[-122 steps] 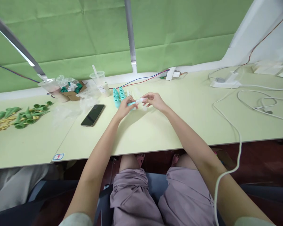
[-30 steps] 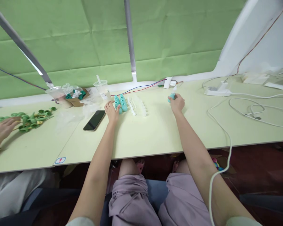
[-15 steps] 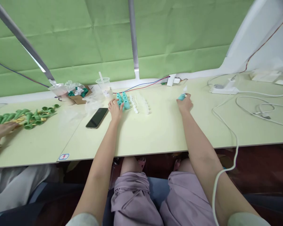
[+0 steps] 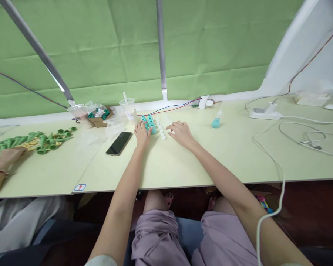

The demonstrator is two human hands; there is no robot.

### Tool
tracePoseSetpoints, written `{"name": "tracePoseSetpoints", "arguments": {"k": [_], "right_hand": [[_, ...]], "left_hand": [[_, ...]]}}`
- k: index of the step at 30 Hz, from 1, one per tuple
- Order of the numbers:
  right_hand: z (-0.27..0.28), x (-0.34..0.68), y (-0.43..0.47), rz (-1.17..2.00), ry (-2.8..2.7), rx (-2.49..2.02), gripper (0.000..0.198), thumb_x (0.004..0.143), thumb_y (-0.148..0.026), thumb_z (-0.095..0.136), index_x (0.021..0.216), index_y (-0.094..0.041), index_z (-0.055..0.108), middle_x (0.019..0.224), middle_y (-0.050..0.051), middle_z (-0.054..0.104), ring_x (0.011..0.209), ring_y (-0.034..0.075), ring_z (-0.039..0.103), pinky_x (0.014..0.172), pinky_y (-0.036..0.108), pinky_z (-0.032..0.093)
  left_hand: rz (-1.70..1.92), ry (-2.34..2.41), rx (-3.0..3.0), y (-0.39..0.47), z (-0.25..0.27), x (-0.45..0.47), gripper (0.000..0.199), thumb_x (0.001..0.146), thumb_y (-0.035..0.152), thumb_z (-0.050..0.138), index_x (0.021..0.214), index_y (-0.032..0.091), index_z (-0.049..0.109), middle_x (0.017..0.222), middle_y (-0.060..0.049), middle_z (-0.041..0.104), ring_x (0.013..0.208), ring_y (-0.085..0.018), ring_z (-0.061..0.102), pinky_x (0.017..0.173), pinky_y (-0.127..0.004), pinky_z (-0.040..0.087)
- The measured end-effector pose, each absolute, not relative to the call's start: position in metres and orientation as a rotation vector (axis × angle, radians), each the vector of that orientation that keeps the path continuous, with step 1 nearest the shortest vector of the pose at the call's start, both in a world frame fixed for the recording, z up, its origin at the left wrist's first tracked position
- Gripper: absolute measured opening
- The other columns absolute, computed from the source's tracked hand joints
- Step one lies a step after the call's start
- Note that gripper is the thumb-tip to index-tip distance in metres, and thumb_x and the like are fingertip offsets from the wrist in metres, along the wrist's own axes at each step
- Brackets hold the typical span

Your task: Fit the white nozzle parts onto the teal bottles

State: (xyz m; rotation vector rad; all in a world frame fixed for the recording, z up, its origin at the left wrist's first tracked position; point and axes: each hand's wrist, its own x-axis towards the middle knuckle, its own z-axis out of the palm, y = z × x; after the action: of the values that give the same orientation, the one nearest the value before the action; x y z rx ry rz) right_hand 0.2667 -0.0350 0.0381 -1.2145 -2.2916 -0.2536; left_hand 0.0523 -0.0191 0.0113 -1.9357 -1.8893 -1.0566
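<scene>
Spreads right hand (image 4: 181, 133) beside white pieces (image 4: 161, 130), curls left hand (image 4: 142, 135) at teal bulbs (image 4: 153, 129), hold unclear, seemingly selecting parts, needing precise pinching.

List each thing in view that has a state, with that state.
Teal bottle, upright, white tip on.
Teal pieces, standing, open ends up.
White pieces, lined up.
Phone, lying flat, screen dark.
Clear cup, upright, straw in.
Cardboard box, open, filled.
White cable, hanging slack.

One head-worn camera looks forward and down; the table (image 4: 177, 166) lies near.
</scene>
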Motion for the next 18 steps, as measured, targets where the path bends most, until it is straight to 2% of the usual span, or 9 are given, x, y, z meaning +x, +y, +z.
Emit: {"name": "tracePoseSetpoints", "arguments": {"k": [2, 4, 9, 13, 18], "right_hand": [[0.034, 0.243, -0.043, -0.339, -2.395, -1.193, 0.027, 0.087, -0.027, 0.050, 0.111, -0.022, 0.061, 0.107, 0.011, 0.062, 0.101, 0.025, 0.048, 0.082, 0.036, 0.028], [0.029, 0.231, -0.045, -0.411, -2.461, -1.211, 0.025, 0.087, -0.023, 0.049, 0.108, -0.019, 0.062, 0.109, 0.012, 0.061, 0.104, 0.026, 0.047, 0.083, 0.037, 0.027], [0.023, 0.230, -0.035, -0.359, -2.514, -1.329, 0.024, 0.087, -0.011, 0.044, 0.095, -0.018, 0.065, 0.097, 0.011, 0.067, 0.098, 0.025, 0.052, 0.081, 0.037, 0.026], [0.025, 0.234, -0.034, -0.288, -2.438, -1.427, 0.018, 0.086, -0.016, 0.048, 0.090, -0.017, 0.066, 0.094, 0.011, 0.069, 0.091, 0.023, 0.057, 0.079, 0.035, 0.029], [0.023, 0.235, -0.037, -0.179, -2.385, -1.375, 0.015, 0.086, -0.023, 0.052, 0.088, -0.017, 0.066, 0.091, 0.010, 0.069, 0.092, 0.023, 0.060, 0.081, 0.033, 0.034]], "left_hand": [[-1.069, -1.858, -1.957, -0.020, 0.012, 0.054, 0.043, 0.087, 0.040, 0.044, 0.122, 0.017, 0.048, 0.130, -0.015, 0.045, 0.122, -0.031, 0.036, 0.100, -0.046, 0.030], [-1.093, -1.820, -1.983, -0.022, 0.014, 0.055, 0.040, 0.087, 0.039, 0.044, 0.122, 0.018, 0.048, 0.131, -0.015, 0.045, 0.122, -0.031, 0.036, 0.100, -0.046, 0.029], [-1.148, -1.730, -2.024, -0.027, 0.019, 0.059, 0.033, 0.088, 0.032, 0.041, 0.117, 0.020, 0.052, 0.129, -0.012, 0.048, 0.121, -0.029, 0.037, 0.100, -0.044, 0.029], [-1.164, -1.635, -2.074, -0.029, 0.022, 0.062, 0.029, 0.090, 0.031, 0.037, 0.110, 0.019, 0.055, 0.123, -0.010, 0.053, 0.117, -0.026, 0.041, 0.098, -0.040, 0.031], [-1.169, -1.487, -2.166, -0.028, 0.020, 0.065, 0.027, 0.091, 0.029, 0.035, 0.105, 0.019, 0.056, 0.116, -0.009, 0.056, 0.111, -0.023, 0.044, 0.097, -0.038, 0.033]]}}
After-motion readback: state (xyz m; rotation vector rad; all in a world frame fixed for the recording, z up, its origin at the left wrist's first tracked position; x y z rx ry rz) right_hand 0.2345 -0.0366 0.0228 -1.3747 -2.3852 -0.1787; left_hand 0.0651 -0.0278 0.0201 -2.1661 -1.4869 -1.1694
